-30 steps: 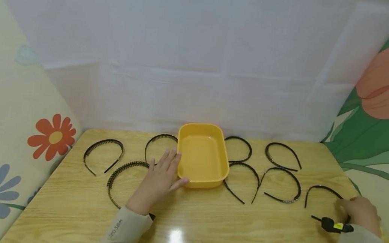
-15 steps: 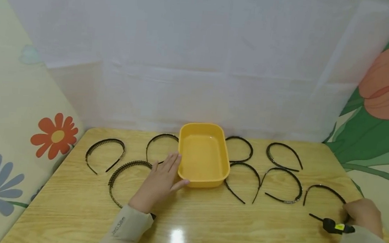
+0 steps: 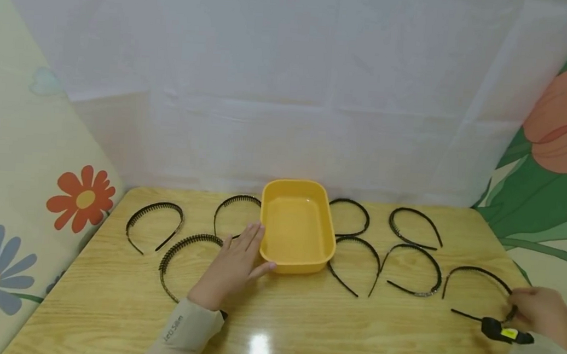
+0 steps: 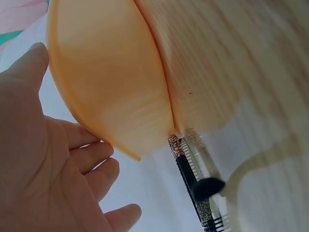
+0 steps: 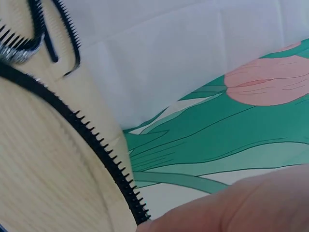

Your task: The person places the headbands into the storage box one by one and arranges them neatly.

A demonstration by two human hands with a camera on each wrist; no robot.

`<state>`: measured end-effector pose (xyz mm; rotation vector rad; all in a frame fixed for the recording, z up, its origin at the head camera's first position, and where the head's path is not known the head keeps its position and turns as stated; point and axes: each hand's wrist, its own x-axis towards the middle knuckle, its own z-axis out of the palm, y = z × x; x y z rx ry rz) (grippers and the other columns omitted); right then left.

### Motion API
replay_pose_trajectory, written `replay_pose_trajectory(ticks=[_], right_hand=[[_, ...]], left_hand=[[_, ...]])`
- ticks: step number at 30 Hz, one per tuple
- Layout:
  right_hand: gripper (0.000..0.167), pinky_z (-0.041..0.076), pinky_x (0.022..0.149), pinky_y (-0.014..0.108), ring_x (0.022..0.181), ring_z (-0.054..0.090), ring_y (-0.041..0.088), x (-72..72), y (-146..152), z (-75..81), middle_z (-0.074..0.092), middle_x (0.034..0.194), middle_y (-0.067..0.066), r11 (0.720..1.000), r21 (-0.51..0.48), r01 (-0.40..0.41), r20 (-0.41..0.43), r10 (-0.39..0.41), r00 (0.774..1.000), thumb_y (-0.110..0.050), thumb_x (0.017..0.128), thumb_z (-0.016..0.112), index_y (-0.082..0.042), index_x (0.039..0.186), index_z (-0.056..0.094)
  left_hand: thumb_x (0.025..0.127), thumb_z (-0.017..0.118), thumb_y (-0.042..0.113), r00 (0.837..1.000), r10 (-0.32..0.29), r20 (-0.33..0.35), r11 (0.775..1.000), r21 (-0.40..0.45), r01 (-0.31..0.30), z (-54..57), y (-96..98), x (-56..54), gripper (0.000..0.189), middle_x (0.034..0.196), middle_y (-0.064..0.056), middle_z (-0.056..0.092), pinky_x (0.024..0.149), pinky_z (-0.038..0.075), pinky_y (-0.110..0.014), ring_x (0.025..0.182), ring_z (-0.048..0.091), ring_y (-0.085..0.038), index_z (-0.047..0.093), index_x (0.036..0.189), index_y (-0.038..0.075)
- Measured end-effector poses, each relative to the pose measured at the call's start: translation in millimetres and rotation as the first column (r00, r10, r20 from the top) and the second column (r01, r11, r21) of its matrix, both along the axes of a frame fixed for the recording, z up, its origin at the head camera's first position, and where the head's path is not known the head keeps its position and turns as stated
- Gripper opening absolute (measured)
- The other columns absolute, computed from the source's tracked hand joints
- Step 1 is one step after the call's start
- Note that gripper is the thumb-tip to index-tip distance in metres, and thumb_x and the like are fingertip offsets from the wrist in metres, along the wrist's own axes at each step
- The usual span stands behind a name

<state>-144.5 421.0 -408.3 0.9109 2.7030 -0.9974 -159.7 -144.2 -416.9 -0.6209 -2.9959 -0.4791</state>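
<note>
My left hand (image 3: 233, 264) rests against the left side of a yellow plastic basin (image 3: 295, 230), its fingers extended. In the left wrist view the thumb and fingers touch the basin's rim (image 4: 72, 113), not wrapped round it. At the table's right side, my right hand (image 3: 543, 310) pinches the curved part of a black toothed headband (image 3: 484, 270), which lies low over the wood. The right wrist view shows this headband (image 5: 104, 154) running down to a fingertip; the rest of the grip is out of sight. Nothing lies in the basin.
Several black headbands lie right of the basin, including one with a sparkly band (image 3: 425, 294). More lie on the left, such as a toothed headband (image 3: 155, 205) and a larger one (image 3: 190, 238) by my left forearm. A white cloth (image 3: 289, 89) hangs behind the table.
My right hand has shifted a little to the right, and more of the headband's curve shows beside its fingers. The left hand and basin stay in place.
</note>
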Motion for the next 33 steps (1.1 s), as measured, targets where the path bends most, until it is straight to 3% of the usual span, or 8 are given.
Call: replay_pose_trajectory(ticks=[3,6,13,22,25,29,30,33], right_hand=[[0.044,0.059,0.076,0.055,0.1,0.062,0.052,-0.4,-3.5,2.7,0.049,0.131,0.043,0.999,-0.023,0.039,-0.002,-0.039,0.999,-0.005,0.099,0.054,0.021,0.134,0.048],[0.046,0.054,0.085,0.063,0.111,0.058,0.055,0.3,-6.9,7.9,0.041,0.14,0.043,0.998,-0.026,0.061,-0.01,-0.061,0.998,-0.006,0.102,0.053,0.019,0.138,0.044],[0.046,0.05,0.089,0.067,0.117,0.052,0.057,1.6,-13.6,22.2,0.045,0.138,0.042,0.996,-0.015,0.09,-0.092,-0.091,0.992,-0.009,0.103,0.051,0.02,0.138,0.044],[0.046,0.05,0.088,0.065,0.108,0.058,0.053,-3.2,-26.8,36.7,0.059,0.126,0.038,0.99,0.023,0.137,-0.237,-0.128,0.963,-0.012,0.103,0.052,0.015,0.139,0.049],[0.045,0.054,0.085,0.058,0.076,0.066,0.026,-6.7,-34.6,37.3,0.059,0.129,0.036,0.989,0.019,0.149,-0.293,-0.137,0.946,-0.013,0.104,0.053,0.012,0.141,0.05],[0.044,0.056,0.071,0.036,0.057,0.039,-0.016,-10.8,-46.3,36.2,0.058,0.134,0.032,0.99,0.007,0.141,-0.353,-0.129,0.927,-0.014,0.104,0.055,0.006,0.143,0.053],[0.044,0.055,0.067,0.029,0.056,0.039,-0.018,-12.3,-49.1,36.1,0.06,0.133,0.031,0.99,-0.006,0.139,-0.362,-0.132,0.923,-0.016,0.104,0.055,0.005,0.143,0.054],[0.047,0.048,0.06,0.013,0.057,0.046,-0.02,-15.5,-54.2,36.2,0.074,0.098,0.008,0.991,-0.084,0.101,-0.388,-0.126,0.913,-0.02,0.103,0.058,0.002,0.144,0.054]], left_hand=[[0.102,0.049,0.056,1.0,-0.003,-0.008,1.0,0.0,0.003,-0.7,0.4,0.5,0.089,0.166,-0.022,0.017,0.118,0.018,-0.069,0.154,0.016,-0.037,0.017,0.16,-0.004],[0.102,0.049,0.056,1.0,-0.006,-0.01,1.0,-0.001,0.006,-0.8,0.4,-0.3,0.089,0.166,-0.022,0.018,0.118,0.019,-0.069,0.153,0.016,-0.037,0.017,0.159,-0.004],[0.102,0.051,0.055,1.0,-0.007,-0.011,1.0,-0.012,0.007,-1.4,0.8,-1.0,0.09,0.166,-0.022,0.017,0.118,0.02,-0.068,0.153,0.017,-0.037,0.017,0.159,-0.005],[0.102,0.051,0.055,1.0,-0.003,-0.019,1.0,-0.014,0.003,-1.1,1.4,-0.2,0.089,0.165,-0.023,0.019,0.118,0.021,-0.068,0.153,0.018,-0.037,0.018,0.159,-0.005],[0.102,0.05,0.056,1.0,0.0,-0.015,1.0,-0.021,0.0,-2.1,1.4,-1.1,0.09,0.166,-0.022,0.017,0.119,0.02,-0.067,0.153,0.017,-0.036,0.017,0.159,-0.005],[0.102,0.05,0.055,1.0,0.002,-0.022,1.0,-0.017,-0.002,-2.1,1.2,-0.5,0.089,0.166,-0.022,0.018,0.119,0.021,-0.067,0.153,0.017,-0.037,0.018,0.159,-0.005],[0.102,0.05,0.055,1.0,0.002,-0.023,1.0,-0.016,-0.002,-2.1,1.3,-0.3,0.088,0.166,-0.022,0.019,0.118,0.021,-0.067,0.153,0.018,-0.037,0.018,0.159,-0.005],[0.102,0.051,0.055,1.0,0.004,-0.031,1.0,-0.014,-0.004,-2.5,1.5,-0.4,0.088,0.165,-0.023,0.019,0.118,0.021,-0.067,0.153,0.019,-0.037,0.019,0.159,-0.005]])
